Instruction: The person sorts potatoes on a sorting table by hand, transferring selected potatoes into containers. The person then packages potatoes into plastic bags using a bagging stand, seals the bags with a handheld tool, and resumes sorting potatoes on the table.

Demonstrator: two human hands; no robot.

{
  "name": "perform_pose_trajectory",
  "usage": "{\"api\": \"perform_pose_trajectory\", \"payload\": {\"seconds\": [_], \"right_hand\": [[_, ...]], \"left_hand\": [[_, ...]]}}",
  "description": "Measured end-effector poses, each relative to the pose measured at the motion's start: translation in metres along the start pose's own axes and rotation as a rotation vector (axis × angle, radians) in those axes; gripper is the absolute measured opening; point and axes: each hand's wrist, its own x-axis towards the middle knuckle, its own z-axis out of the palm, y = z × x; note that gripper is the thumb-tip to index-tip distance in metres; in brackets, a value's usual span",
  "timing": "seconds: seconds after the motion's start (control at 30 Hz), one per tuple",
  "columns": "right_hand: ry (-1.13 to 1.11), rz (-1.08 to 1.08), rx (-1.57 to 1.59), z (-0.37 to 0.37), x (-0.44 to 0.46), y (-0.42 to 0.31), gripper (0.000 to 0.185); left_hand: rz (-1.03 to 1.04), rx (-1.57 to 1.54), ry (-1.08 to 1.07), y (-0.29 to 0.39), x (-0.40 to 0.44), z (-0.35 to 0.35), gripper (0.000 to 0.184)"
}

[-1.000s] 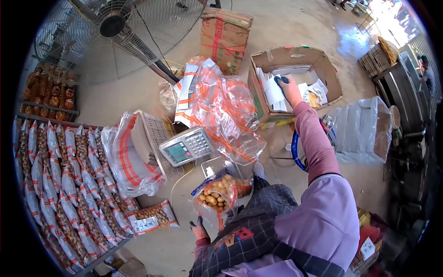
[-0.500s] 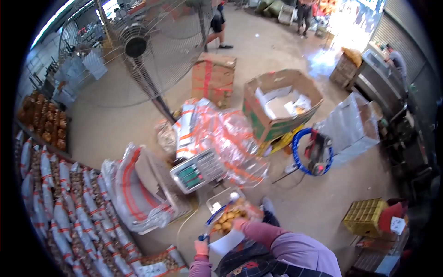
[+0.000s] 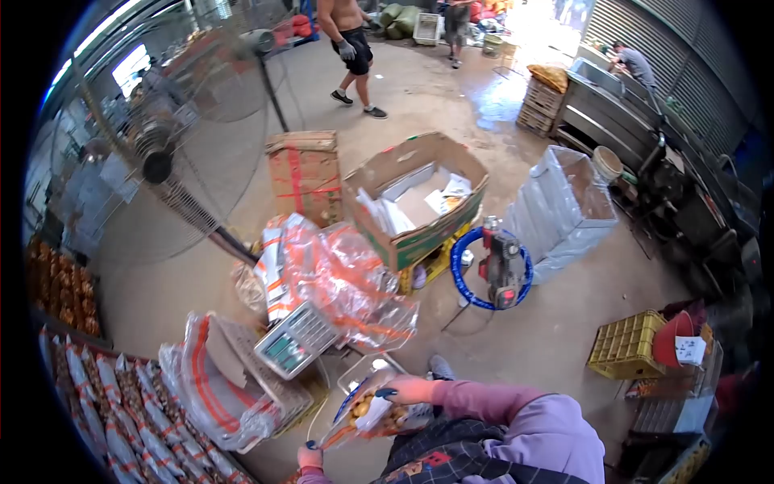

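Note:
A clear plastic bag (image 3: 343,434) with orange edging stands open in front of me, with several round yellow-brown produce pieces (image 3: 360,406) inside. My left hand (image 3: 310,456), low at the near left, is closed on the bag's edge. Above the bag's mouth is my right hand (image 3: 409,390), its dark-tipped fingers bent together; what they grip is unclear. Right below those fingertips a white sheet (image 3: 372,414) lies against the produce. Behind the bag are a clear tray (image 3: 379,367) and a scale display with keypad (image 3: 297,340).
Striped plastic bags (image 3: 343,274) lie heaped beyond the scale. A large carton (image 3: 415,173) holds papers. A blue ring stand (image 3: 457,270) carries a red-black device. Filled bags (image 3: 121,403) line the left; a yellow crate (image 3: 625,345) stands right. A person (image 3: 351,56) walks behind; a fan (image 3: 157,165) stands left.
My view has shifted, so the surroundings sit lower and further left. The white sheet, formerly between my hands, now lies at the bag's mouth. The person behind has come more into view.

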Motion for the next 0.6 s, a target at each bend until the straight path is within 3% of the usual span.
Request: {"api": "perform_pose_trajectory", "payload": {"seconds": [0.03,0.07,0.1,0.13,0.2,0.27,0.3,0.37,0.43,0.47,0.5,0.57,0.6], "right_hand": [[0.067,0.141,0.060,-0.042,-0.024,-0.002,0.040],[0.133,0.279,0.119,-0.083,-0.050,0.009,0.042],[0.356,0.486,0.241,-0.083,-0.068,0.072,0.044],[0.599,0.712,0.286,-0.093,-0.088,0.125,0.045],[1.006,0.918,0.168,-0.142,-0.124,0.203,0.058],[1.293,0.957,0.039,-0.184,-0.138,0.257,0.069],[1.244,0.973,0.046,-0.214,-0.140,0.261,0.078],[1.257,1.036,-0.045,-0.234,-0.123,0.296,0.077],[1.127,1.091,0.098,-0.256,-0.088,0.304,0.074],[1.266,1.217,0.194,-0.258,-0.071,0.305,0.062],[1.250,1.223,0.203,-0.261,-0.068,0.308,0.062],[1.320,1.187,0.183,-0.267,-0.067,0.313,0.051],[1.309,1.112,0.318,-0.267,-0.069,0.326,0.040]], "left_hand": [[0.017,0.006,-0.013,0.039,-0.020,-0.015,0.043],[0.196,0.294,0.338,0.097,-0.051,-0.032,0.051],[0.374,0.575,0.694,0.153,-0.067,-0.035,0.058],[0.384,0.575,0.684,0.203,-0.069,-0.026,0.058],[0.528,0.503,0.465,0.266,-0.057,0.001,0.063],[0.485,0.334,0.010,0.294,-0.017,0.053,0.056],[0.498,0.214,-0.068,0.309,-0.004,0.070,0.049],[0.509,0.088,-0.143,0.330,0.017,0.104,0.041],[0.289,-0.358,-0.219,0.313,0.020,0.118,0.026],[0.188,-0.582,-0.244,0.314,0.014,0.113,0.020],[0.175,-0.572,-0.240,0.308,0.003,0.103,0.020],[0.114,-0.621,-0.115,0.319,-0.024,0.072,0.019],[0.098,-0.702,-0.204,0.287,-0.017,0.080,0.025]]}}
